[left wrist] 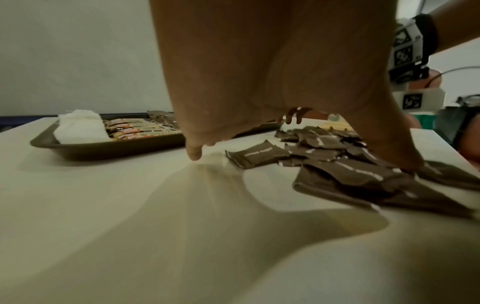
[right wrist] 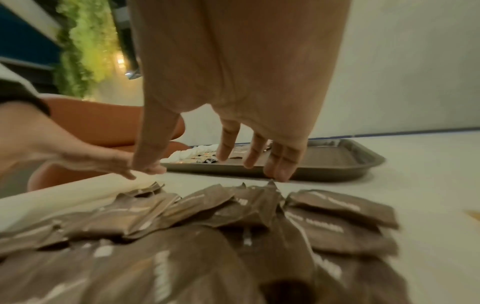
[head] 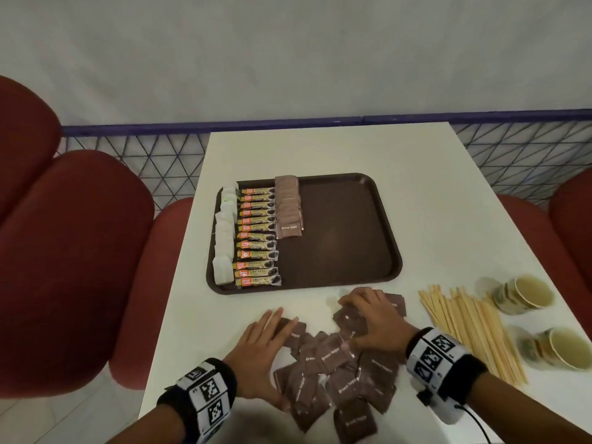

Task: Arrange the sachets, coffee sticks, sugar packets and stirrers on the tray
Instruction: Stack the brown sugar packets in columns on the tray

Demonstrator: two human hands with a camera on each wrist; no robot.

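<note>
A brown tray [head: 352,219] lies mid-table. Along its left side runs a column of white sachets [head: 224,238], then a column of coffee sticks [head: 256,238], then a row of brown sugar packets [head: 288,206]. A loose pile of brown sugar packets [head: 333,373] lies in front of the tray. My left hand [head: 269,334] stands at the pile's left edge with straight fingers, its thumb [left wrist: 405,164] touching a packet. My right hand [head: 368,318] hovers over the pile's far side, its fingers [right wrist: 228,144] spread and pointing down, holding nothing. Wooden stirrers [head: 471,331] lie to the right.
Two paper cups [head: 522,294] [head: 560,347] lie on their sides near the table's right edge, beyond the stirrers. The tray's right half is bare. Red seats [head: 80,251] flank the table, and a mesh fence [head: 160,161] stands behind it.
</note>
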